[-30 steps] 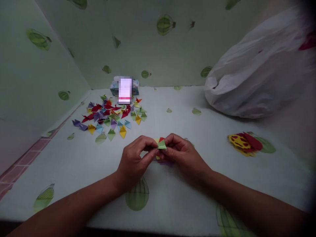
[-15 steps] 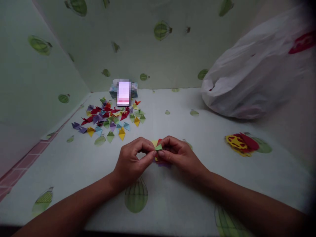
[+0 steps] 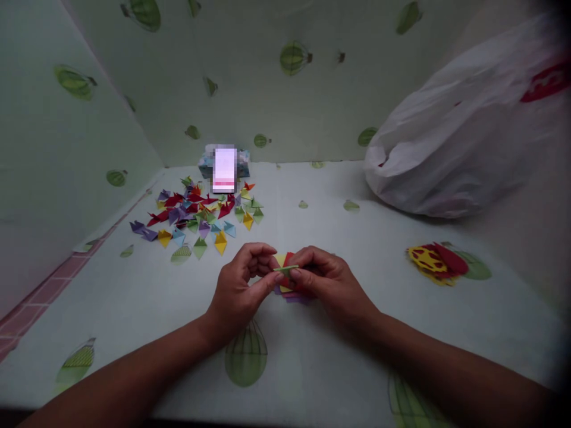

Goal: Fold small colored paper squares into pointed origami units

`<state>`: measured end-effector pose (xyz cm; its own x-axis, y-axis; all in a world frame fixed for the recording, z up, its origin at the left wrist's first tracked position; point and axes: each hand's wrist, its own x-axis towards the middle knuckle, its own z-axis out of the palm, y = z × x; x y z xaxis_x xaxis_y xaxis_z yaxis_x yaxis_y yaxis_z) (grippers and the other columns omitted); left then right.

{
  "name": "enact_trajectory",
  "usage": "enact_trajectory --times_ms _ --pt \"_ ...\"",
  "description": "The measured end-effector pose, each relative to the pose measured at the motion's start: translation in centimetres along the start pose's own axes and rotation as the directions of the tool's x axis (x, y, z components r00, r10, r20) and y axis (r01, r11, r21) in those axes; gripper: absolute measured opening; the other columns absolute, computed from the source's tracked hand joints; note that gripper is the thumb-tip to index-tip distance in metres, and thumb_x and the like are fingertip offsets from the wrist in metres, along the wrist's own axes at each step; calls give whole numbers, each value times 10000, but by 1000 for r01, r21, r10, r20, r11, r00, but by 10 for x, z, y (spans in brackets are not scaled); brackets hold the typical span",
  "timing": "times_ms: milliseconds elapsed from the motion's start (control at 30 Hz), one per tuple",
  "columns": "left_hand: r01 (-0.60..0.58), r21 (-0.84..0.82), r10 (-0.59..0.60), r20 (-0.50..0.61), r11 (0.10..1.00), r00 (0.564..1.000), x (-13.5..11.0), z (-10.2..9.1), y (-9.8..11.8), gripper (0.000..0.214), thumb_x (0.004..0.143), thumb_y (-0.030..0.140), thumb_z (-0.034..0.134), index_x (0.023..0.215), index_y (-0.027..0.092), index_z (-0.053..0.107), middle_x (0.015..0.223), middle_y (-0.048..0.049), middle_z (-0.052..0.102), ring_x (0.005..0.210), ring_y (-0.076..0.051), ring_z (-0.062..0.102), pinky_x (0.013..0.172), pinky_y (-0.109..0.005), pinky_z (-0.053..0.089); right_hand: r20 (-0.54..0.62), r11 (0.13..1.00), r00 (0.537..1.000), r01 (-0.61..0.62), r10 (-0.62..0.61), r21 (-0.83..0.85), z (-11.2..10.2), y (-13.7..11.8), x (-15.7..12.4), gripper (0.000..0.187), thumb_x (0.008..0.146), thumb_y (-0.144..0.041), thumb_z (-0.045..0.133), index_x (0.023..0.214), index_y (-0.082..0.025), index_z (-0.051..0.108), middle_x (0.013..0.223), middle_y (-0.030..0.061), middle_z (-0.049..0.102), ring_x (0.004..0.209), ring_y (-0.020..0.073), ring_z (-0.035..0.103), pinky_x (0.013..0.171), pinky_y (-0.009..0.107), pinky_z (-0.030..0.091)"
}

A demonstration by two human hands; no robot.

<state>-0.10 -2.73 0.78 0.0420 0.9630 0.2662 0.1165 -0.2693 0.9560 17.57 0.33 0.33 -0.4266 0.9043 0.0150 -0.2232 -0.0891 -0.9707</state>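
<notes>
My left hand (image 3: 241,285) and my right hand (image 3: 328,279) meet at the middle of the table, both pinching a small green folded paper piece (image 3: 285,268) that shows edge-on as a thin strip. Under the hands lies a small stack of coloured paper squares (image 3: 292,292), yellow, red and purple. A pile of small folded paper triangles (image 3: 200,211) in several colours is spread at the back left, well apart from the hands.
A small box (image 3: 224,166) with a blurred front stands behind the pile near the back wall. A big white plastic bag (image 3: 464,131) fills the back right. A red and yellow paper piece (image 3: 435,260) lies at the right. The table (image 3: 134,309) wears a balloon-patterned cover.
The green piece has been pressed flatter between the fingers, from an open triangle to a thin edge-on strip. The hands stayed in place.
</notes>
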Motion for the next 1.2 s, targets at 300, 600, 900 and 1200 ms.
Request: enact_trajectory --times_ms 300,600,900,1200 --pt "-45 26 46 -41 999 998 1 -1 -1 228 817 128 703 1011 189 599 866 -2 668 793 -109 646 739 -222 546 41 977 991 133 -128 -167 0 -1 -1 94 836 -246 710 796 -188 647 768 -6 583 672 114 559 614 254 482" --pt "115 -69 -114 16 991 993 3 -2 3 71 822 203 708 774 156 684 757 2 636 716 -99 583 672 -204 478 50 817 928 349 -369 -459 0 0 -4 117 849 -178 676 747 -175 620 750 12 566 686 141 556 609 276 448" --pt "241 -80 -236 72 967 969 9 -6 7 137 818 256 707 749 143 672 677 13 609 657 -96 540 636 -216 441 117 947 987 143 -114 -288 -1 -6 -2 195 907 -283 605 756 -159 592 680 -2 586 607 105 563 581 236 455" --pt "398 -192 -372 158 897 915 5 -1 1 190 813 302 728 753 137 656 655 21 621 623 -81 534 605 -195 419 33 971 998 67 -61 -227 4 -5 -5 231 876 -292 619 692 -171 551 673 -11 565 615 107 557 579 236 467"
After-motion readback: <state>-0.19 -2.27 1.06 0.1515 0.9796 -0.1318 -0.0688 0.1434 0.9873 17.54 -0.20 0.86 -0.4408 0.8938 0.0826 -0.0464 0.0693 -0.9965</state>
